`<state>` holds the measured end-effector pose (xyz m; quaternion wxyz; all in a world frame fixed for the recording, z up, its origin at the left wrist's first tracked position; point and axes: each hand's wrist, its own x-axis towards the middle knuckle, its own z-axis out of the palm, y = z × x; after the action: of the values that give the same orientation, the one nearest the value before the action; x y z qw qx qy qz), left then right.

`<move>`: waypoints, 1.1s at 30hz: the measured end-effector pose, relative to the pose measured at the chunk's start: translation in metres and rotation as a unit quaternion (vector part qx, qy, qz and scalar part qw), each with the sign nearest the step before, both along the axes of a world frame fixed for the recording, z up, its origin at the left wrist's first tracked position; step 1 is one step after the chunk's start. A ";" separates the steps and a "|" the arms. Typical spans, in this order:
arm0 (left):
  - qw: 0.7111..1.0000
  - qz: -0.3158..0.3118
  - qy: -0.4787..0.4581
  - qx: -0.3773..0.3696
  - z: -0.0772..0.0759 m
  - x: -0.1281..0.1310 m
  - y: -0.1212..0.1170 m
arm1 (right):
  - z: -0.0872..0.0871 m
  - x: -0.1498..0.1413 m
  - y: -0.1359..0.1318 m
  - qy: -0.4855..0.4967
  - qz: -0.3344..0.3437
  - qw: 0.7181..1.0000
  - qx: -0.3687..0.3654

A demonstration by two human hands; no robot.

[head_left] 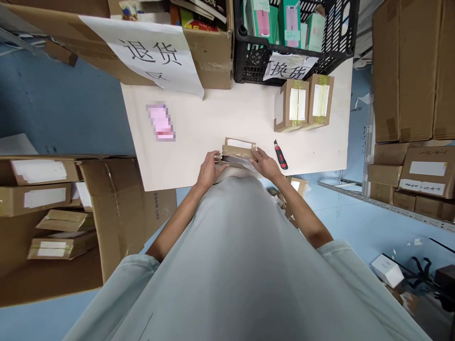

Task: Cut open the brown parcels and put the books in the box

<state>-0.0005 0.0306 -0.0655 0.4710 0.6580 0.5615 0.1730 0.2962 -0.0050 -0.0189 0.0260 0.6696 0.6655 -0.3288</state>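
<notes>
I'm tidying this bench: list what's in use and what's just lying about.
In use:
small box, between left fingers and right fingers

Apparently just lying about:
knife, right of it
pink item, blurred
two taped boxes
black crate

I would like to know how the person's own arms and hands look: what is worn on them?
The left hand and right hand are bare, with no glove or watch visible. Both forearms are uncovered. The plain, loose sleeves are pale grey-blue like the shirt and end near the elbows.
</notes>
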 end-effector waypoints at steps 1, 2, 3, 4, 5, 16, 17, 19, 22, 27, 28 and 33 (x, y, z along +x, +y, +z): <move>1.000 0.012 0.003 -0.009 0.000 0.001 0.001 | -0.001 0.000 -0.004 0.011 -0.004 1.000 0.004; 1.000 0.018 0.009 -0.016 0.000 0.001 0.002 | -0.003 0.000 -0.007 0.024 -0.013 1.000 0.008; 0.999 0.019 0.017 -0.021 0.000 0.002 0.004 | -0.004 0.000 -0.010 0.036 -0.024 0.999 0.011; 0.999 0.018 0.025 -0.024 -0.001 0.003 0.005 | -0.006 0.000 -0.013 0.043 -0.035 0.998 0.013; 0.999 0.015 0.034 -0.025 -0.002 0.004 0.008 | -0.008 0.000 -0.014 0.047 -0.045 0.998 0.013; 0.995 0.004 0.064 -0.070 -0.007 0.003 0.033 | -0.027 -0.014 -0.016 0.096 -0.258 0.961 0.003; 0.996 0.008 0.060 -0.059 -0.004 0.000 0.031 | -0.027 -0.015 -0.018 0.109 -0.261 0.959 0.027; 0.998 0.014 0.047 -0.038 0.001 -0.005 0.026 | -0.027 -0.018 -0.024 0.134 -0.255 0.954 0.081; 0.998 0.020 0.036 -0.042 0.001 -0.010 0.012 | -0.033 -0.025 -0.033 0.157 -0.224 0.953 0.130; 0.987 0.025 0.050 -0.150 -0.014 -0.015 -0.007 | -0.059 -0.030 -0.039 0.166 -0.222 0.959 0.060; 0.986 0.033 0.047 -0.155 -0.017 -0.016 -0.007 | -0.065 -0.029 -0.038 0.165 -0.244 0.955 0.047; 0.981 0.117 0.009 -0.157 -0.024 -0.016 0.017 | -0.084 -0.014 -0.013 0.193 -0.345 0.918 0.013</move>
<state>-0.0165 0.0477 -0.0897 0.5395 0.5074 0.6592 0.1306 0.2825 -0.0182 -0.1028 -0.2270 0.7815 0.3894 -0.4314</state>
